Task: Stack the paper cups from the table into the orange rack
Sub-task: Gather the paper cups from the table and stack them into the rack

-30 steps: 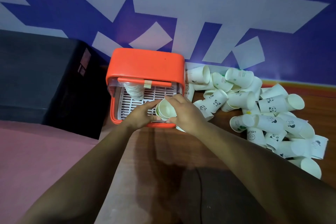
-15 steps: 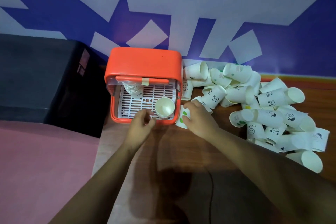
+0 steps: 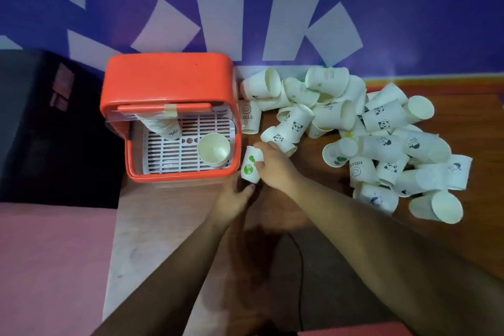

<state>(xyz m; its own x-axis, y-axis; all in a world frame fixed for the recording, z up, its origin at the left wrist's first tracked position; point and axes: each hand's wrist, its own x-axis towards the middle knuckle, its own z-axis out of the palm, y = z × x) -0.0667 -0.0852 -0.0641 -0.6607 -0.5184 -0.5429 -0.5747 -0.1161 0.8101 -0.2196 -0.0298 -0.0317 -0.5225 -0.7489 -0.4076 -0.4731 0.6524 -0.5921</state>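
The orange rack [image 3: 166,82] stands at the table's back left, its front open over a white slatted tray [image 3: 174,155]. Inside, a leaning stack of cups [image 3: 161,125] sits at the back left and an upright cup stack [image 3: 214,148] at the front right. My right hand [image 3: 275,166] grips a white cup with green dots [image 3: 250,165] just right of the rack's front corner. My left hand [image 3: 231,199] is below that cup, fingertips near its lower end, holding nothing that I can see. A pile of several loose paper cups [image 3: 354,133] lies to the right.
A black box [image 3: 41,123] stands left of the rack. The blue and white wall [image 3: 245,8] runs behind. The wooden table [image 3: 163,226] ends at its left edge above a pink floor [image 3: 49,267]. A dark cable [image 3: 300,267] runs between my arms.
Both hands let go of the cup stack now standing in the rack. My right hand took the green-dotted cup beside the rack. My left hand drew back out of the rack toward that cup.
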